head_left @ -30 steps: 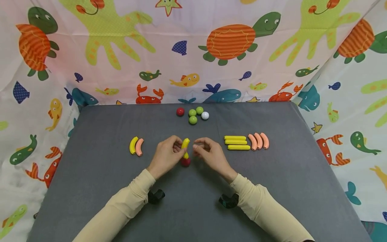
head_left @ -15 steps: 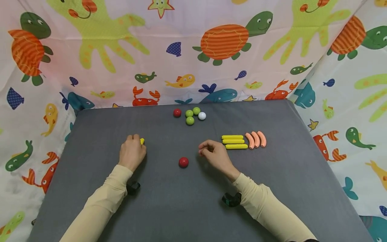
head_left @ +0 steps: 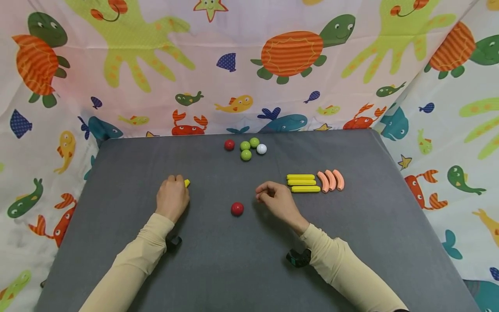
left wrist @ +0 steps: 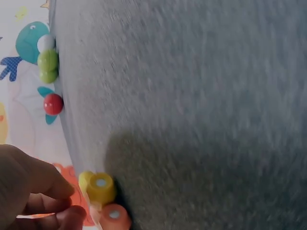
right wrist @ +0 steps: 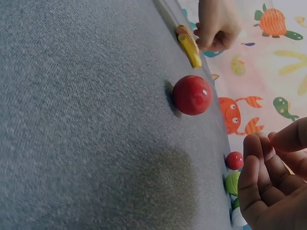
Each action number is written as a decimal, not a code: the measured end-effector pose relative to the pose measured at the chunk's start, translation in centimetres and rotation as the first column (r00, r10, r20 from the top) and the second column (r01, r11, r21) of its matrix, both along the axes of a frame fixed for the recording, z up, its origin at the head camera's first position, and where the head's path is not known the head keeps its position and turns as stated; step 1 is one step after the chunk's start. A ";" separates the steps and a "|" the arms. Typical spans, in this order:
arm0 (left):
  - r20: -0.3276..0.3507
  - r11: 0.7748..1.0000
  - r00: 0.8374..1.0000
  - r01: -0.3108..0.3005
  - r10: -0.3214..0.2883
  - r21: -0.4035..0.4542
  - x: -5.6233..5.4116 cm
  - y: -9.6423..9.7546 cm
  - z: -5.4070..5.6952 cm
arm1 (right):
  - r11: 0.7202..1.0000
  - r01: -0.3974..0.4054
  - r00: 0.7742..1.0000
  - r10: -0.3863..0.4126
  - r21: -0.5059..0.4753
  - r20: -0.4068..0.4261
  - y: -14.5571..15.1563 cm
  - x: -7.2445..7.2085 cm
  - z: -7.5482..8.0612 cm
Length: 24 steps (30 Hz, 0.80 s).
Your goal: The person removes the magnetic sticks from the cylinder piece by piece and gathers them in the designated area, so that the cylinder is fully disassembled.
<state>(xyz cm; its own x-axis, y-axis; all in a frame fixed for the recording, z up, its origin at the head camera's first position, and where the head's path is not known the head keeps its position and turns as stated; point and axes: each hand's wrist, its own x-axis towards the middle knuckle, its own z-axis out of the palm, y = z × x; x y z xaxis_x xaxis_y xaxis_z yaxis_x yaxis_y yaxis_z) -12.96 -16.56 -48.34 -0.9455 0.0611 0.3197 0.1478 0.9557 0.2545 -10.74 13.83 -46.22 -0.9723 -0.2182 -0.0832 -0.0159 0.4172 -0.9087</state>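
Observation:
At the left of the table, my left hand (head_left: 172, 199) hovers close over a few short sticks, its fingers loosely bent with nothing between them. The end of a curved yellow stick (head_left: 187, 183) peeks out past the hand. In the left wrist view, a yellow stick (left wrist: 101, 189) and a pink stick (left wrist: 115, 217) show pale discs at their ends, beside the fingertips. My right hand (head_left: 277, 201) holds nothing, its fingers loosely curled above the table left of the straight yellow sticks (head_left: 306, 189). Between the hands rests a red ball (head_left: 237, 209).
Three curved pink sticks (head_left: 331, 180) lie beside the yellow ones at the right. Toward the back are another red ball (head_left: 229, 145), several green balls (head_left: 246, 155) and a white ball (head_left: 261, 149). A printed cloth (head_left: 218, 117) hangs behind the grey table (head_left: 234, 268).
My left hand has carried a curved yellow stick from above the red ball to the left-hand sticks and let it go there. The right hand has shifted slightly right.

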 end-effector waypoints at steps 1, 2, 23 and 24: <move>-0.002 1.000 1.000 0.011 -0.011 0.007 0.0 0.2 0.1 | 1.000 -0.004 1.000 0.004 0.006 -0.001 0.0 0.0 -0.1; -0.008 1.000 1.000 0.024 -0.024 0.016 0.1 0.4 0.2 | 1.000 -0.008 1.000 0.008 0.011 -0.002 -0.1 0.0 -0.1; 0.114 0.894 0.897 0.398 -0.426 0.205 2.6 6.9 1.9 | 0.997 -0.061 0.998 0.061 0.048 -0.002 -1.3 0.6 -0.3; 0.129 0.891 0.893 0.398 -0.431 0.218 2.7 7.1 1.8 | 0.997 -0.065 0.998 0.065 0.053 -0.007 -1.4 0.6 -0.3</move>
<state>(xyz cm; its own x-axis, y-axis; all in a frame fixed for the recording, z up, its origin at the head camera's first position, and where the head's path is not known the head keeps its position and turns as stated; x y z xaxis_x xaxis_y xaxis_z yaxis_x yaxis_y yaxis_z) -10.24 -9.47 -46.54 -0.8870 0.4159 0.2006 0.4594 0.7513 0.4738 -10.12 12.46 -46.55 -0.9570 -0.2763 -0.0882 -0.0518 0.4620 -0.8853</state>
